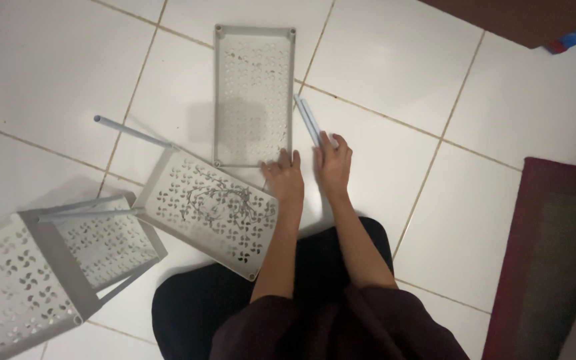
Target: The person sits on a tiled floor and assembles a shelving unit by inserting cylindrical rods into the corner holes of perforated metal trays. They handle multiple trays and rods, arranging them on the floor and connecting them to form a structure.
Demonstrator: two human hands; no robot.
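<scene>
Her right hand (333, 167) closed over two pale blue rods (309, 122) on the tiled floor (381, 80); the left hand (283, 179) lay flat, empty, touching a grey perforated shelf panel (253, 93).

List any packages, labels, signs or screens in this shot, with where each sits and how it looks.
No labels, signs or screens show.
Possible package: top right corner by a dark brown edge, a small blue and red scrap; too little shows to tell what it is.
The rest is unmarked: grey perforated shelf panels on the white tile floor, and pale blue rods under the right hand.
</scene>
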